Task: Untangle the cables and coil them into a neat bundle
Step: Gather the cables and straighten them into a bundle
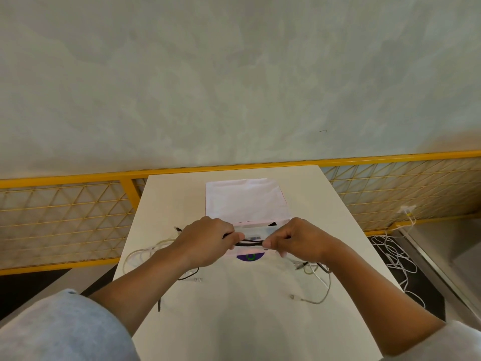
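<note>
Both hands, left point(208, 239) and right point(299, 239), pinch a black cable point(248, 244) (taut between them) above the table point(234, 321).

1. Reaches both bare forearms forward and inward from the bottom corners, meeting in a rough V near the middle.
2. Holds the left hand point(208, 239) knuckles-up, with the fingers curled under and the thumb pointing toward the other hand.
3. Pinches one end of a short stretch of black cable point(248, 244) with that left hand.
4. Grips the other end with the right hand point(299, 238), back of the hand up too, thumb pressed against the curled index finger.
5. Sets the two hands pretty much level and close, just a small gap between the fingertips.
6. Wears grey sleeves ending around the elbows: left sleeve point(65, 327), right sleeve point(463, 342).
</note>
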`<state>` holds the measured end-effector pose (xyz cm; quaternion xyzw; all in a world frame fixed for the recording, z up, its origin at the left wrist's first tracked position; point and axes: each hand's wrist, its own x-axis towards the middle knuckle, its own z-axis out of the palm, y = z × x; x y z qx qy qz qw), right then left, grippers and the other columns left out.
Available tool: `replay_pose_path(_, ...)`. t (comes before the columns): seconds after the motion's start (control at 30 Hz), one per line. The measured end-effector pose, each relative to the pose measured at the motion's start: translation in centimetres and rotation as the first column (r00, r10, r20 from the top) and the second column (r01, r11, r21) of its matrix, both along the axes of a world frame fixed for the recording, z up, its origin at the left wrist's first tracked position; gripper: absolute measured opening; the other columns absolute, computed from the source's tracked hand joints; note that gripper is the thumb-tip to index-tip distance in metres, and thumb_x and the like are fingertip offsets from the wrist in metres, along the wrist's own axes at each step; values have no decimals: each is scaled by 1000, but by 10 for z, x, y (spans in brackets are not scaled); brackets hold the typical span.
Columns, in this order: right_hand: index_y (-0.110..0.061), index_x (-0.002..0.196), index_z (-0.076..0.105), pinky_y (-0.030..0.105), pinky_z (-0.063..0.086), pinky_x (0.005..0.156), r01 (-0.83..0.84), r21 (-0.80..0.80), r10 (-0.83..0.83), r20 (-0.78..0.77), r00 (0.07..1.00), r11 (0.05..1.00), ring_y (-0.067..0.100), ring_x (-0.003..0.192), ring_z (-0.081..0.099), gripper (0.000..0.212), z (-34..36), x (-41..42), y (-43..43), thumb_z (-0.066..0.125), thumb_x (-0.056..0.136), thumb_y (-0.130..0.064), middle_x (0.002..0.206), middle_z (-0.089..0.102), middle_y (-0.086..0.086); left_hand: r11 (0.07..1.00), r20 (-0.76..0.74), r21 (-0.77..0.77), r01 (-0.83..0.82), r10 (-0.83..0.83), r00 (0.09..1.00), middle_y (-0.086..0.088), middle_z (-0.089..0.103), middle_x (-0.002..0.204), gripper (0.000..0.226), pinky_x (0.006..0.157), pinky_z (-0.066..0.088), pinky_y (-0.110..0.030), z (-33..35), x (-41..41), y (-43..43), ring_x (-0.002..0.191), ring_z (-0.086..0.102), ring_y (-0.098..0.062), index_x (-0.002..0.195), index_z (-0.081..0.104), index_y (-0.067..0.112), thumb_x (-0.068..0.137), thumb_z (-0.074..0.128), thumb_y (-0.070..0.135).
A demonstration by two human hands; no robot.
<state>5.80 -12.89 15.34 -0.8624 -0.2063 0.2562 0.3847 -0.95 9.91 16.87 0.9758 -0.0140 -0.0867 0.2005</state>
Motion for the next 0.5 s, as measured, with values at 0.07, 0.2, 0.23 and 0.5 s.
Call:
replay_pose_path(0.07, -29, 90, 83, 16, 42, 65, -8, -18, 8, 6, 1000, 1000, 2, 61, 52, 16, -1, 0, -2, 70, 92, -38, 66, 67, -9, 1000, 1, 17, -1, 1, 1000, 11, 54, 64, 42, 55, 35, -28, -1, 0, 1, 61, 52, -10, 86, 70, 23, 102, 43, 52)
replay_pose_path(0.2, -26, 100, 82, 8, 39, 54, -4, -5, 5, 62, 998, 1000, -3, 53, 51, 15, -3, -2, 1, 70, 93, -32, 59, 63, -13, 1000, -26, 24, 1, -1, 1000, 13, 55, 69, 43, 58, 38, -28, -3, -1, 3, 65, 53, -9, 87, 67, 24, 103, 39, 52)
replay_pose_path(0.23, -25, 100, 82, 7, 39, 54, 2, 7, -2, 66, 998, 1000, -4, 54, 52, 15, -3, -2, 2, 70, 94, -31, 59, 63, -14, 1000, -53, 15, 1, -1, 999, 14, 55, 70, 43, 59, 38, -29, -1, -1, 5, 65, 52, -8, 86, 66, 24, 104, 38, 51)
replay_pose_path(0.5, -29, 95, 82, 12, 43, 64, 71, 139, -79, 49, 996, 988, -3, 62, 58, 11, -1, -10, 12, 71, 93, -29, 65, 69, -17, 999, -176, -54, -2, -7, 984, 3, 50, 70, 58, 60, 36, -30, 21, 2, -11, 63, 48, -16, 91, 63, 16, 103, 26, 59)
